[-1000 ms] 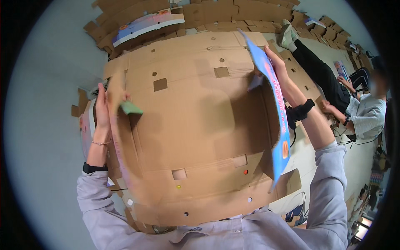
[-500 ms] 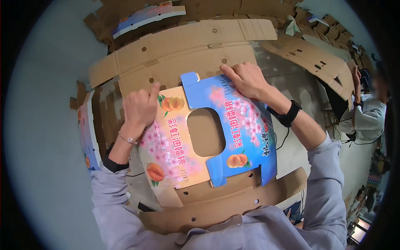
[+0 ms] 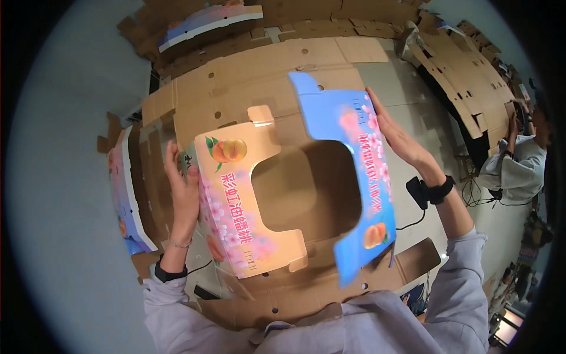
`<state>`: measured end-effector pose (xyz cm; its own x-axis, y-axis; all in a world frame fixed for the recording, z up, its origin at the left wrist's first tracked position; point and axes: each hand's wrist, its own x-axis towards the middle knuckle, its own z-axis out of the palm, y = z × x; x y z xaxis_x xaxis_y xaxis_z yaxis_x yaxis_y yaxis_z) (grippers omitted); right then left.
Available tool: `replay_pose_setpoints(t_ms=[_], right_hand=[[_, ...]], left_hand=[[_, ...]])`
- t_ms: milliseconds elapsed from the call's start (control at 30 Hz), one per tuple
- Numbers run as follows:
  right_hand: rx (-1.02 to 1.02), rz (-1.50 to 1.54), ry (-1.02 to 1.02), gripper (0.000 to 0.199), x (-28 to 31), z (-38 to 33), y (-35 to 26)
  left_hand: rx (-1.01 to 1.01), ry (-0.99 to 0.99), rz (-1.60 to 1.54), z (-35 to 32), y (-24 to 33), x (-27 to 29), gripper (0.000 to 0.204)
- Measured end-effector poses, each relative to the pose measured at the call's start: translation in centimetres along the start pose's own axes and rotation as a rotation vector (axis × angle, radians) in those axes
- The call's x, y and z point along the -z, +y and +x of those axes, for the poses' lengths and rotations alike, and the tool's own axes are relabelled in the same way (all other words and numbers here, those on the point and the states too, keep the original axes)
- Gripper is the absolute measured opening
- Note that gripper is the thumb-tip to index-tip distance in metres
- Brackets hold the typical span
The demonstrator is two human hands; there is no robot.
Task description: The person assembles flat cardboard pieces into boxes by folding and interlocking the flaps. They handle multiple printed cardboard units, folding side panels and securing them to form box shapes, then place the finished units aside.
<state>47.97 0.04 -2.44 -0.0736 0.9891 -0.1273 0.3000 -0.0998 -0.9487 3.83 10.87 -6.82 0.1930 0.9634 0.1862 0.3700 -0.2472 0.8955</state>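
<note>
Between my hands stands a printed cardboard fruit box (image 3: 236, 171), its peach-orange panel on the left and its blue panel (image 3: 333, 118) on the right. The two top panels are parted, leaving a wide cutout with bare brown cardboard inside. Small tabs stick out at the panels' inner corners. My left hand (image 3: 186, 189) lies against the box's left side, thumb near the printed edge and fingers apart. Along the right side, my right hand (image 3: 401, 133) is stretched flat with its fingertips at the far right corner. Both palms are mostly hidden.
Large brown cardboard sheets (image 3: 194, 76) lie beneath and beyond the box. A printed carton piece (image 3: 127, 194) stands at the left, another printed strip (image 3: 212, 26) at the back. To the right, a person (image 3: 519, 159) handles a cardboard sheet (image 3: 466, 88). A black cable (image 3: 413, 223) hangs from my right wristband.
The top panels, which met around a small oval opening, have spread apart and tilted outward. My hands have moved from the far edge to the box's sides. The other person's cardboard has shifted.
</note>
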Motion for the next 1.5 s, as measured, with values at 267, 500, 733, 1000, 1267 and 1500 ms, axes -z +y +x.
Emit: replay_pose_setpoints(t_ms=[267, 500, 733, 1000, 1267, 1500], right_hand=[[-0.575, 0.384, -0.252, 0.085, 0.6, -5.2, 3.4], [-0.484, 0.304, -0.302, 0.092, -0.3, -4.0, 4.1], [-0.439, 0.310, -0.145, 0.091, -2.0, -3.8, 3.3], [-0.424, 0.500, -0.055, 0.082, -3.5, -4.0, 3.0], [-0.423, 0.482, 0.027, 0.068, -3.7, -4.6, 2.4], [-0.292, 0.300, 0.186, 0.064, -4.4, -5.4, 2.6]], left_hand=[[0.762, -0.542, -0.668, -4.3, -1.5, 4.3, 0.093], [0.900, -0.678, -0.758, -4.3, -1.8, 3.9, 0.095], [0.691, -0.400, -0.520, -4.9, 2.6, 1.1, 0.045], [0.691, -0.288, -0.419, -5.7, 3.6, 0.1, 0.030], [0.725, -0.284, -0.433, -5.0, 4.4, -0.1, 0.024], [0.619, -0.299, -0.232, -5.4, 1.6, 0.4, 0.030]])
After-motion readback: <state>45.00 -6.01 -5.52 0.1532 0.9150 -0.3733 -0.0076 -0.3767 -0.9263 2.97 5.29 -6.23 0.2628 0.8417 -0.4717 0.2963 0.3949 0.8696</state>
